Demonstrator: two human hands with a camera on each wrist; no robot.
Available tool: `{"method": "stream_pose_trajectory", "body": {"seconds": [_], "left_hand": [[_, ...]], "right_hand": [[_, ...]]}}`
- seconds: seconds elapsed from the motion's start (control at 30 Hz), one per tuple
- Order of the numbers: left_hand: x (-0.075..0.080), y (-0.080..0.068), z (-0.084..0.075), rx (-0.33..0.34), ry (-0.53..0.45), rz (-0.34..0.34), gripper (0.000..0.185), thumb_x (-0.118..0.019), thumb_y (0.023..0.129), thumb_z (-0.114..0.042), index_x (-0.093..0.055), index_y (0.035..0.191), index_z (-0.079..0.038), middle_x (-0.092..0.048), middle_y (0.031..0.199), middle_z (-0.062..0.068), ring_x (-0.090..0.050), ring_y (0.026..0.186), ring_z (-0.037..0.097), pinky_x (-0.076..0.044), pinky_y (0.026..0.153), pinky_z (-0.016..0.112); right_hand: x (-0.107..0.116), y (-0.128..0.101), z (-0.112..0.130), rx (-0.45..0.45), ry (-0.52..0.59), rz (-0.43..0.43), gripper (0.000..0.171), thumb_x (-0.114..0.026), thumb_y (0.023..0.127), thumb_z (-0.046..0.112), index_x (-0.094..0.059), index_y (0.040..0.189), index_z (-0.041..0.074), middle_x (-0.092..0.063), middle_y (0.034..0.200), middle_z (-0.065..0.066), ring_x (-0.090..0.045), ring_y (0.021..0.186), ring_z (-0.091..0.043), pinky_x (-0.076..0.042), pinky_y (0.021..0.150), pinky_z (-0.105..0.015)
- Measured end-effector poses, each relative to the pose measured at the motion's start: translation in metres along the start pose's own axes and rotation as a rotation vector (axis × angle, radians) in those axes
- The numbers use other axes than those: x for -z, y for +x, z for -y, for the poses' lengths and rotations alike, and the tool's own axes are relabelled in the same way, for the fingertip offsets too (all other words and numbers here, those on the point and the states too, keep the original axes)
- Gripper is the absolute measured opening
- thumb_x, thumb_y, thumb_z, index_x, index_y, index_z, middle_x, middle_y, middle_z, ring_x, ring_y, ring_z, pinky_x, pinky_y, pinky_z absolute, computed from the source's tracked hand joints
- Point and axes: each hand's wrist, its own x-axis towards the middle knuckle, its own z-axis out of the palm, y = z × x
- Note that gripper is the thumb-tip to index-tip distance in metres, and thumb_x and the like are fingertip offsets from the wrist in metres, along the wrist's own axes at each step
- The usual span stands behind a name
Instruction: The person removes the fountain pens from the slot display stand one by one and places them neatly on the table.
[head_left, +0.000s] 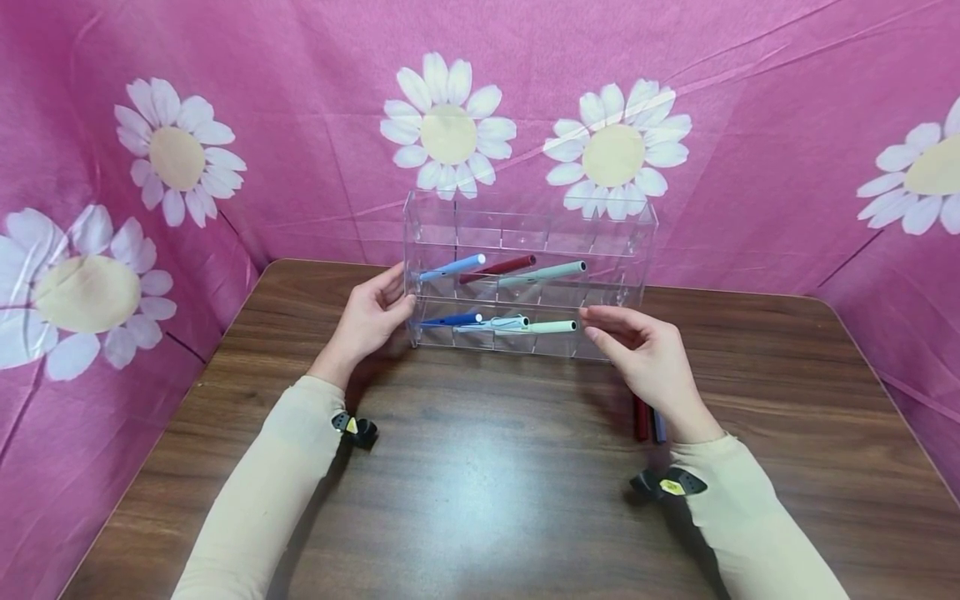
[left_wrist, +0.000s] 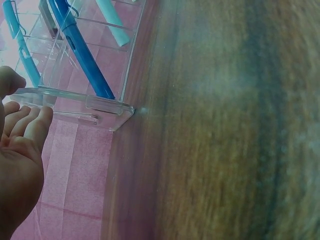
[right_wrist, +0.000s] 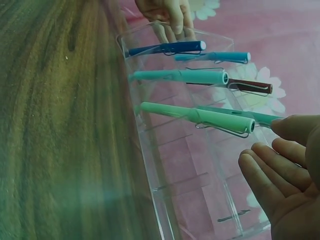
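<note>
A clear acrylic pen rack [head_left: 525,218] stands at the back of the wooden table [head_left: 480,467]. Its upper row carries a light blue pen [head_left: 453,267], a dark red pen [head_left: 498,266] and a pale green pen [head_left: 543,272]. Three more pens lie in the lower row, among them a dark blue pen [left_wrist: 82,55]. My left hand [head_left: 401,300] pinches the rack's left end wall [left_wrist: 107,107], thumb on one side and straight fingers on the other. My right hand [head_left: 600,325] hovers at the rack's right front, fingers relaxed and holding nothing, close to a mint pen [right_wrist: 200,116].
Two loose pens [head_left: 648,421], one red and one blue, lie on the table under my right wrist. Pink cloth with white daisies [head_left: 450,125] closes in the back and both sides. Bare wood stretches in front of the rack.
</note>
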Motion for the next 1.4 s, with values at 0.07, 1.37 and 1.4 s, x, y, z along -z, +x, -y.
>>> {"method": "stream_pose_trajectory", "body": {"seconds": [0.07,1.37,1.4], "left_hand": [[0.0,0.0,0.0,0.005,-0.002,0.001,0.055,-0.053,0.086,0.015,-0.037,0.138,0.013,-0.045,0.136,0.032,-0.044,0.127,0.041,-0.042,0.106,0.038],[0.0,-0.001,-0.001,0.008,0.002,0.003,0.055,-0.053,0.086,0.015,-0.037,0.138,0.014,-0.042,0.135,0.036,-0.044,0.127,0.042,-0.041,0.105,0.039],[0.0,-0.001,-0.001,0.009,0.002,0.003,0.055,-0.053,0.086,0.015,-0.037,0.138,0.013,-0.043,0.136,0.036,-0.044,0.127,0.041,-0.041,0.105,0.039]], "right_hand": [[-0.002,0.0,0.0,0.002,0.002,0.009,0.031,-0.066,0.086,-0.001,-0.064,0.117,-0.005,-0.067,0.112,-0.021,-0.066,0.101,-0.031,-0.057,0.079,-0.015],[-0.025,0.004,-0.034,-0.072,-0.17,-0.021,0.027,-0.069,0.089,0.019,-0.07,0.116,0.017,-0.073,0.102,0.0,-0.058,0.068,-0.004,-0.047,0.052,-0.012],[-0.025,0.004,-0.036,-0.074,-0.173,-0.025,0.027,-0.069,0.088,0.022,-0.07,0.115,0.02,-0.073,0.101,0.001,-0.058,0.069,-0.003,-0.048,0.052,-0.012]]}}
